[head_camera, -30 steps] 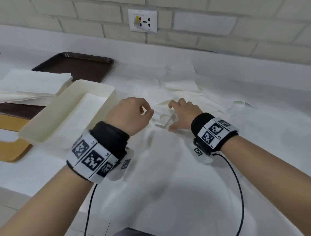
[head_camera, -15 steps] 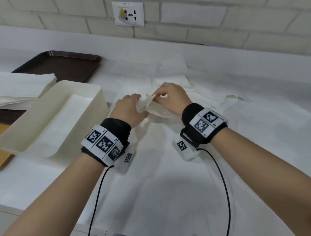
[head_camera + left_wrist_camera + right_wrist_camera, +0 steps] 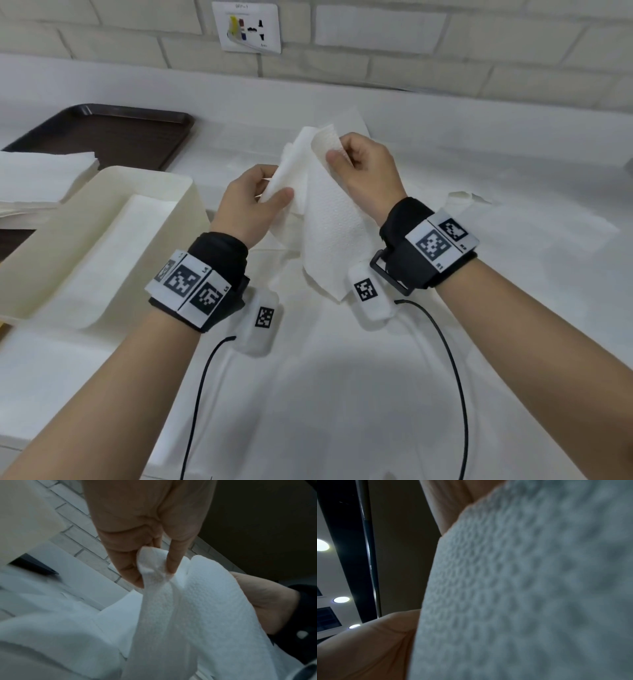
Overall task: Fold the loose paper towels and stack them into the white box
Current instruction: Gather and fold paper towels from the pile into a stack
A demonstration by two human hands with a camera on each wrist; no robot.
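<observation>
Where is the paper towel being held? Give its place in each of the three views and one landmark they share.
Head: the paper towel hangs at centre, pinched by the left hand and the right hand, above the table.
Left wrist: the paper towel runs from centre to lower right, bunched between fingers.
Right wrist: the paper towel fills the right side, close and blurred.
Shared landmark: the towel's dimpled embossing.
</observation>
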